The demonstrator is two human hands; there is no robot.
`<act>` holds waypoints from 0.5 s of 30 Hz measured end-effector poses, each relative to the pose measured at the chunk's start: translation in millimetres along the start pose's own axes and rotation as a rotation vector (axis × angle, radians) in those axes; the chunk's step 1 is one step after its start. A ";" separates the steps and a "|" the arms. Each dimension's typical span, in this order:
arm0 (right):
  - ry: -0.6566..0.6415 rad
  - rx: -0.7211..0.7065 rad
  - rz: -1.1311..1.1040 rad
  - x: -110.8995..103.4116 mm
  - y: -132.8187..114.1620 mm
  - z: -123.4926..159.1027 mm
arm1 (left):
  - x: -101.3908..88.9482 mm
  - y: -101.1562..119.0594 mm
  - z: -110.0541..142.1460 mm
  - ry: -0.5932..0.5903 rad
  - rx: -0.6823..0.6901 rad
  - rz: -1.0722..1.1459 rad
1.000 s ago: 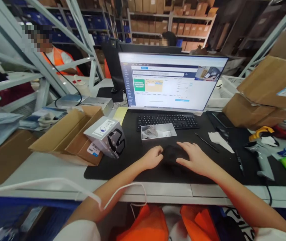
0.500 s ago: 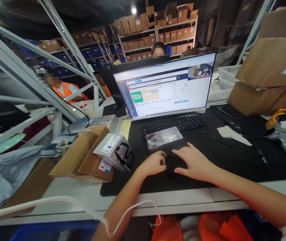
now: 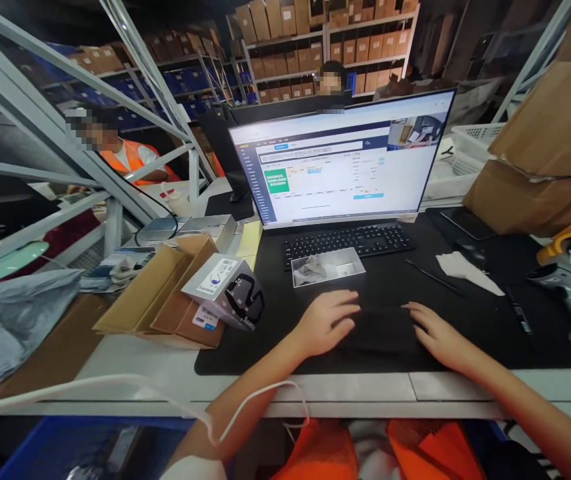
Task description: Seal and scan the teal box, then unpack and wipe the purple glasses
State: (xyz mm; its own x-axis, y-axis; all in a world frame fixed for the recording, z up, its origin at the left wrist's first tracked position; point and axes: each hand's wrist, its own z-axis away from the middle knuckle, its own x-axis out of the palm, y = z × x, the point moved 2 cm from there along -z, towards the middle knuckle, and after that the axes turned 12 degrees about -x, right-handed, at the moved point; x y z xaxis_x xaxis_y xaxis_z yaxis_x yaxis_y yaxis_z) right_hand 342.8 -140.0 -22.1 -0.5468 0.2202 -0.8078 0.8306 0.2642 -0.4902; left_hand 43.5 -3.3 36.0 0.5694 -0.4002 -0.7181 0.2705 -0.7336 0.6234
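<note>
My left hand (image 3: 326,325) is over the black desk mat (image 3: 285,353), fingers stretched to the right and thumb apart. Opposite it, my right hand (image 3: 438,333) rests low on the mat with its fingers extended to the left. Between my fingertips lies a flat dark patch (image 3: 384,328); it blends into the mat and I cannot make out what it is. Just beyond my left hand sits an open white box (image 3: 348,270) with crumpled grey material (image 3: 311,268) inside. A grey printed product box (image 3: 225,290) leans on an open cardboard carton (image 3: 165,293) to the left.
A monitor (image 3: 335,167) stands behind a black keyboard (image 3: 350,241). On the right are a thin black stick (image 3: 433,277), a white paper piece (image 3: 468,273), a marker (image 3: 521,319) and stacked cartons (image 3: 540,153). A white cable (image 3: 115,380) crosses the front left. Two people are beyond the desk.
My hands have moved farther apart, the right hand shifting right and lower. My left hand's curled fingers have straightened. The picture on the monitor has changed slightly, and the view has tilted down.
</note>
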 end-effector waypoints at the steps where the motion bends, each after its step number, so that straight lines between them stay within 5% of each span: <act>1: -0.025 -0.011 0.023 5.6 1.2 5.7 | 3.3 6.6 -1.4 -0.079 0.016 -0.052; 8: -0.069 -0.122 0.203 11.7 -14.7 0.9 | 6.9 41.8 -34.0 -0.339 -0.027 -0.380; 12: -0.109 -0.171 0.107 -7.4 -15.4 -5.5 | 18.8 45.6 -52.4 -0.433 0.029 -0.382; 15: -0.211 -0.073 -0.076 -33.1 -11.7 -7.4 | 23.4 39.5 -54.8 -0.411 0.019 -0.370</act>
State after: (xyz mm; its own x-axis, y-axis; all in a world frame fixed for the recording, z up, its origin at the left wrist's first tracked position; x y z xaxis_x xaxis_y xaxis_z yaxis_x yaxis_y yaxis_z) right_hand 350.4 -143.4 12.8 -0.5670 -0.0020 -0.8237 0.7739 0.3412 -0.5335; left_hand 110.0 -11.6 60.7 0.0881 -0.2921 -0.9523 0.3787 -0.8744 0.3033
